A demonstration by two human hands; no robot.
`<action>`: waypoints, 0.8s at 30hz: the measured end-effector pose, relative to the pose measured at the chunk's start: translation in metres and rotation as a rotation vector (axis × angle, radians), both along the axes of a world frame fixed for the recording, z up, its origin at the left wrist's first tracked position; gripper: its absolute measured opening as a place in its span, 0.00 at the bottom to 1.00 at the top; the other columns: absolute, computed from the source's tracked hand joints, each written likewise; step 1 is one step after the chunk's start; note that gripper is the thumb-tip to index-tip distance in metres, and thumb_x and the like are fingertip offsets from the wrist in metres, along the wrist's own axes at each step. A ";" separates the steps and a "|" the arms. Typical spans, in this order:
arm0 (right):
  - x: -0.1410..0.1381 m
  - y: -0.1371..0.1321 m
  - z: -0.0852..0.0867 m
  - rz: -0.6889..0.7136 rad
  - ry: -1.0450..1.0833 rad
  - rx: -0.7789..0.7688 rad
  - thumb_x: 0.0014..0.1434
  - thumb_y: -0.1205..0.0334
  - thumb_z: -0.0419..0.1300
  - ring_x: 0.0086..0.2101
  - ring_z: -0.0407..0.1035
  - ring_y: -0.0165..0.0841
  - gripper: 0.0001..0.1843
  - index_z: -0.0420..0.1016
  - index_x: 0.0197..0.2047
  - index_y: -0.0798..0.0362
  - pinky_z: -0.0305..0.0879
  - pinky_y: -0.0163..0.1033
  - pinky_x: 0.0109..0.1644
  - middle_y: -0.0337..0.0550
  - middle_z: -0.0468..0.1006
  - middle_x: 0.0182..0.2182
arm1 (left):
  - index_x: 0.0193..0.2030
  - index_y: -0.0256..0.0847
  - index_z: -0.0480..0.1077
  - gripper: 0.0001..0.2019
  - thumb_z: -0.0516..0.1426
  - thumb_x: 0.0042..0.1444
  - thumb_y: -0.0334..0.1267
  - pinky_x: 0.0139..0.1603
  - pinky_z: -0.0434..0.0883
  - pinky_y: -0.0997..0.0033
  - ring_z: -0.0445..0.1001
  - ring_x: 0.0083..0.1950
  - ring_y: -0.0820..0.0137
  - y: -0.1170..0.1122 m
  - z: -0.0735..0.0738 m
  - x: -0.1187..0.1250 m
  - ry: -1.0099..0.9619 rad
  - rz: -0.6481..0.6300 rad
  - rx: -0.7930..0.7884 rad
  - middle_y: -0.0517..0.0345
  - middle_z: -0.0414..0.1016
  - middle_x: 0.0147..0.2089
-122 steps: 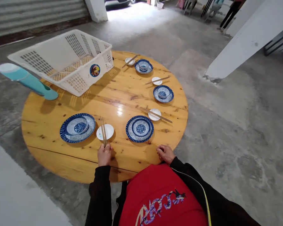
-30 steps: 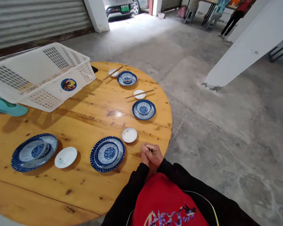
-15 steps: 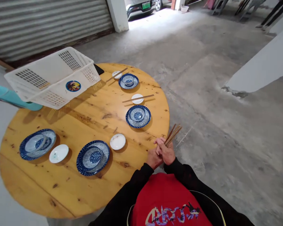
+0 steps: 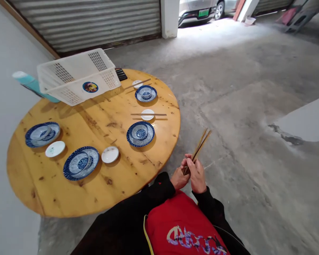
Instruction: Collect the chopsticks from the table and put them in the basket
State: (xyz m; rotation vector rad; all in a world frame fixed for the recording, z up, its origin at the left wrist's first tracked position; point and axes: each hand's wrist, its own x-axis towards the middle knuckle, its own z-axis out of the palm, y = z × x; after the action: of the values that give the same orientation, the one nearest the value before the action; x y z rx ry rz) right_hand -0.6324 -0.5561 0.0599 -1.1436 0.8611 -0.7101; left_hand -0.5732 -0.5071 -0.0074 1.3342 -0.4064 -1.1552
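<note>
Round wooden bench (image 4: 101, 193) at left, filling most of the near view. White plastic basket (image 4: 77, 76) tilted at its far edge, partly over a teal object (image 4: 33, 85), with a dark ribbed item (image 4: 121, 74) just beside its right corner. Four blue-patterned plates along the bench rim: far plate (image 4: 145, 93) with a small bowl in it, next plate (image 4: 140, 134) likewise, near plate (image 4: 81, 163), leftmost plate (image 4: 42, 134). Small white saucers beside each — one (image 4: 147, 114) with a pair of chopsticks laid across it, one (image 4: 137, 83) at the far end also under chopsticks, bare ones at (image 4: 110, 154) and (image 4: 55, 148).

Off the bench edge, over the concrete floor (image 4: 241, 117), both hands together in front of the red top and black sleeves. Right hand (image 4: 197, 173) closed around the lower end of a bundle of brown chopsticks (image 4: 200, 145), grip tight, sticks slanting up and to the right — clear of the bench, held in the air. Left hand (image 4: 179, 178) pressed against the right, fingers curled at the bundle's base; grip closed, touching the sticks' lower ends.
</note>
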 end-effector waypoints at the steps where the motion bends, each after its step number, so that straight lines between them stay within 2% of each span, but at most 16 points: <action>1: -0.002 -0.005 -0.003 0.034 0.020 -0.021 0.62 0.45 0.56 0.30 0.70 0.30 0.19 0.68 0.46 0.51 0.69 0.36 0.37 0.40 0.74 0.31 | 0.30 0.40 0.71 0.10 0.67 0.42 0.35 0.34 0.68 0.72 0.70 0.33 0.68 -0.006 -0.003 -0.001 -0.010 -0.023 -0.015 0.59 0.69 0.25; 4: -0.005 -0.025 -0.011 0.127 0.076 -0.064 0.63 0.45 0.55 0.27 0.68 0.30 0.17 0.69 0.41 0.51 0.67 0.36 0.35 0.37 0.72 0.27 | 0.27 0.40 0.69 0.11 0.67 0.44 0.39 0.31 0.67 0.72 0.68 0.29 0.69 -0.021 -0.008 0.001 -0.049 -0.147 -0.016 0.60 0.66 0.22; 7: -0.004 -0.056 -0.020 0.159 0.094 -0.017 0.63 0.43 0.55 0.23 0.64 0.28 0.18 0.67 0.37 0.51 0.63 0.34 0.29 0.35 0.69 0.23 | 0.24 0.39 0.67 0.13 0.67 0.44 0.41 0.29 0.64 0.72 0.65 0.28 0.71 -0.039 -0.004 0.016 -0.101 -0.369 -0.009 0.61 0.65 0.22; 9: -0.001 -0.084 -0.025 0.162 0.108 0.050 0.61 0.41 0.56 0.22 0.63 0.28 0.19 0.66 0.37 0.50 0.61 0.33 0.26 0.34 0.67 0.22 | 0.29 0.38 0.69 0.14 0.69 0.41 0.41 0.31 0.64 0.73 0.65 0.30 0.71 -0.056 0.004 0.033 -0.130 -0.473 -0.055 0.60 0.67 0.27; 11: 0.005 -0.115 -0.029 0.169 0.144 0.077 0.59 0.40 0.57 0.22 0.63 0.29 0.20 0.66 0.35 0.50 0.61 0.33 0.25 0.34 0.67 0.21 | 0.39 0.38 0.71 0.21 0.70 0.39 0.42 0.35 0.65 0.74 0.67 0.35 0.71 -0.077 0.011 0.053 -0.097 -0.496 -0.115 0.58 0.69 0.34; 13: 0.017 -0.146 -0.032 0.194 0.189 0.039 0.58 0.40 0.58 0.23 0.63 0.29 0.21 0.65 0.32 0.50 0.63 0.34 0.26 0.34 0.66 0.22 | 0.49 0.40 0.70 0.28 0.70 0.42 0.45 0.40 0.66 0.73 0.69 0.40 0.69 -0.101 0.016 0.073 -0.005 -0.431 -0.174 0.55 0.70 0.41; 15: 0.034 -0.175 -0.033 0.270 0.229 -0.011 0.58 0.41 0.58 0.25 0.64 0.30 0.20 0.66 0.31 0.51 0.64 0.34 0.29 0.36 0.68 0.23 | 0.53 0.39 0.69 0.29 0.67 0.46 0.49 0.41 0.68 0.72 0.69 0.40 0.70 -0.127 0.017 0.088 0.064 -0.316 -0.208 0.54 0.70 0.41; 18: 0.065 -0.210 -0.035 0.501 0.284 -0.046 0.59 0.42 0.56 0.24 0.65 0.30 0.19 0.69 0.36 0.52 0.63 0.35 0.26 0.38 0.70 0.25 | 0.52 0.36 0.70 0.29 0.65 0.49 0.54 0.30 0.66 0.76 0.66 0.29 0.76 -0.166 0.015 0.105 0.113 -0.146 -0.180 0.57 0.70 0.35; 20: 0.086 -0.229 -0.034 0.655 0.313 -0.065 0.61 0.43 0.54 0.21 0.63 0.29 0.19 0.69 0.36 0.52 0.61 0.34 0.22 0.38 0.70 0.24 | 0.52 0.35 0.70 0.31 0.63 0.50 0.57 0.21 0.62 0.78 0.64 0.22 0.79 -0.188 0.015 0.117 0.185 -0.068 -0.142 0.55 0.71 0.34; 24: 0.123 -0.257 -0.028 0.862 0.316 -0.102 0.63 0.45 0.50 0.18 0.62 0.27 0.18 0.64 0.33 0.51 0.60 0.33 0.21 0.35 0.66 0.20 | 0.50 0.33 0.72 0.33 0.58 0.53 0.63 0.15 0.62 0.79 0.68 0.17 0.77 -0.215 0.018 0.141 0.305 0.027 -0.116 0.50 0.75 0.35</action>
State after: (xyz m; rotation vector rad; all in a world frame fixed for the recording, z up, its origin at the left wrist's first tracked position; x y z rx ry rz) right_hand -0.5097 -0.8130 0.0315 -1.5820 0.5023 0.1441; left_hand -0.4321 -0.7221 0.0108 1.0394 -0.2288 -1.2693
